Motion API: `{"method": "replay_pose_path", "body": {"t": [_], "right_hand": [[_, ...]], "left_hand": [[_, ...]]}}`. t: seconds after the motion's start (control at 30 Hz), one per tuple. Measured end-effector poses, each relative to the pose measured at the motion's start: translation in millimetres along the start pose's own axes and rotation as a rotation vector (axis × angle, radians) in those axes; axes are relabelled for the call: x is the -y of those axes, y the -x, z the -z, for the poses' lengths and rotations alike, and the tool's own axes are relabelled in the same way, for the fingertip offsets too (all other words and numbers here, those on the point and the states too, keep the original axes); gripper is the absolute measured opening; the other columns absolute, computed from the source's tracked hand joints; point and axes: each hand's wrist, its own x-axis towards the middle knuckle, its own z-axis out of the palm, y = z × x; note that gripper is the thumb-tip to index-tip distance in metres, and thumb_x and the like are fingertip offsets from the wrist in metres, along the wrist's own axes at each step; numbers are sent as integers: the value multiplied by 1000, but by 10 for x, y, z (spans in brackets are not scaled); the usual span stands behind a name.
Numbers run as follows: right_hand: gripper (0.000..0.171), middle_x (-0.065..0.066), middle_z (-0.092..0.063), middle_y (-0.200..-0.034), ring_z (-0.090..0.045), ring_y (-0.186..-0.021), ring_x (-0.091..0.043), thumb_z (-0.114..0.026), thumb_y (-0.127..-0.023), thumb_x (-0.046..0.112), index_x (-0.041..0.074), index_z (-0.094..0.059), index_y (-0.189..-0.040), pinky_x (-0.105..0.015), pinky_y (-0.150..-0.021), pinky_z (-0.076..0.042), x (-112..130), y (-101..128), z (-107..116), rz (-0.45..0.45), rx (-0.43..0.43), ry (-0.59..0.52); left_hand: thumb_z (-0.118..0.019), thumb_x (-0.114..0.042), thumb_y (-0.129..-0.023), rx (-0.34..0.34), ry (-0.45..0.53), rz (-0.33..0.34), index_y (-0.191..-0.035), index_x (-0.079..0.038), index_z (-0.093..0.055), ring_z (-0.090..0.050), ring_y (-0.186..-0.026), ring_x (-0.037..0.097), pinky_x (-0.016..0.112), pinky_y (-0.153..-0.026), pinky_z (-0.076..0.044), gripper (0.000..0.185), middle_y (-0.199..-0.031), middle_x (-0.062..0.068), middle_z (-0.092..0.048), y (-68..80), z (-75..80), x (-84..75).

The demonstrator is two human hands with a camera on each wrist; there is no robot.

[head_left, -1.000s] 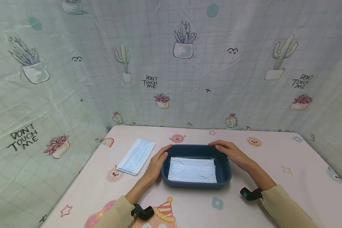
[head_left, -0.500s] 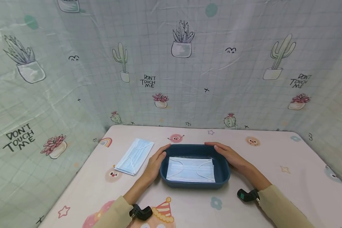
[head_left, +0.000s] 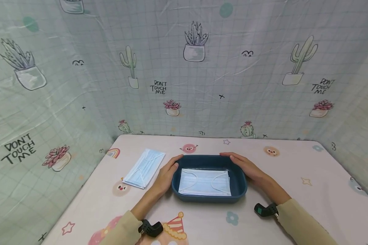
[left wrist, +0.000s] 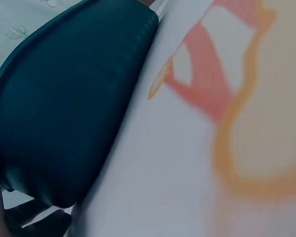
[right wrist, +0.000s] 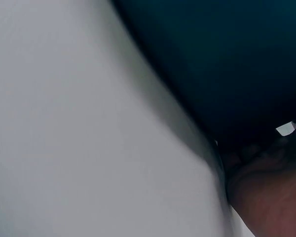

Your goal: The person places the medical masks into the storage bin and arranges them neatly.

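Observation:
A dark blue rectangular tub [head_left: 210, 199] stands on the table, with a small stack of light blue face masks [head_left: 204, 183] lying flat inside. My left hand [head_left: 166, 175] holds the tub's left end, thumb at the rim and fingers round the far left corner. At the opposite end my right hand [head_left: 248, 166] holds the far right corner the same way. Both wrist views show the tub's dark side wall [left wrist: 74, 98] close up, with fingers [right wrist: 256, 160] tucked against its lower edge in the right wrist view. More folded face masks [head_left: 144, 168] lie left of my left hand.
The table [head_left: 282, 177] is covered in a pale pink cloth with cartoon prints. A hanging sheet with cactus drawings [head_left: 194, 52] closes off the back and sides. Black wrist cameras [head_left: 151, 228] stick out from both beige sleeves [head_left: 303, 221].
My right hand has slid slightly left and settled further round the tub's corner. My left hand, the tub and the masks stay put; the head view has turned a little.

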Motion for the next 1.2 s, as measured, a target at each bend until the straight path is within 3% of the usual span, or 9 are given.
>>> {"method": "replay_pose_path", "body": {"t": [0.1, 0.23, 0.43, 0.53, 0.67, 0.77, 1.03, 1.2], "right_hand": [[54, -15, -39, -165, -31, -155, -42, -38, -111, 44, 15, -47, -156, -64, -126, -23, 3, 0, -1, 3, -2, 7], [52, -15, -40, -165, -32, -154, -42, -38, -112, 42, 15, -48, -155, -64, -126, -24, 6, -11, -14, 18, -1, 14], [50, -14, -40, -165, -31, -155, -41, -39, -112, 39, 15, -49, -154, -64, -126, -24, -1, -18, -24, 25, 1, 18], [50, -14, -41, -164, -32, -154, -41, -40, -112, 40, 16, -50, -154, -64, -126, -24, 0, -22, -15, 28, -4, 28], [50, -14, -41, -164, -33, -154, -42, -39, -112, 41, 16, -49, -154, -64, -125, -24, -6, -20, -6, 35, -4, 40], [50, -14, -41, -164, -33, -154, -42, -39, -112, 41, 16, -49, -154, -64, -125, -25, -8, -19, -5, 35, -7, 40], [52, -14, -41, -164, -33, -154, -42, -39, -112, 42, 15, -49, -154, -64, -125, -25, -17, -22, -19, 35, -10, 43], [51, -14, -41, -164, -33, -154, -42, -38, -112, 42, 15, -49, -154, -64, -125, -26, -19, -10, -24, 37, -15, 48]], "left_hand": [[-47, -22, -110, -37, -40, 4, -148, -18, -57, -53, -143, 29, 50, -120, -42, 40, -150, 10, -60, -36, 85, -61], [-55, -19, -106, -123, -105, -11, -142, -16, -61, -67, -124, 31, 46, -103, -57, 37, -136, 17, -68, -110, 350, -72], [-65, -14, -100, -242, -238, 7, -137, -10, -64, -69, -118, 32, 49, -102, -56, 37, -127, 17, -72, -163, 887, 69], [-68, -14, -98, -269, -358, 56, -137, -6, -63, -68, -121, 36, 52, -102, -56, 40, -128, 21, -71, -154, 1130, 158], [-69, -23, -97, -234, -548, 180, -139, -6, -60, -63, -123, 42, 59, -102, -52, 47, -131, 25, -68, -98, 1380, 241], [-69, -30, -96, -183, -617, 275, -141, -6, -58, -63, -121, 44, 62, -97, -50, 52, -132, 26, -66, -41, 1508, 294], [-77, -31, -90, -114, -639, 443, -138, -4, -58, -61, -97, 34, 39, -73, -51, 58, -121, 24, -65, 54, 1709, 387], [-78, -33, -89, -51, -606, 473, -133, -3, -61, -60, -92, 31, 31, -68, -48, 56, -117, 25, -66, 55, 1771, 361]]}}
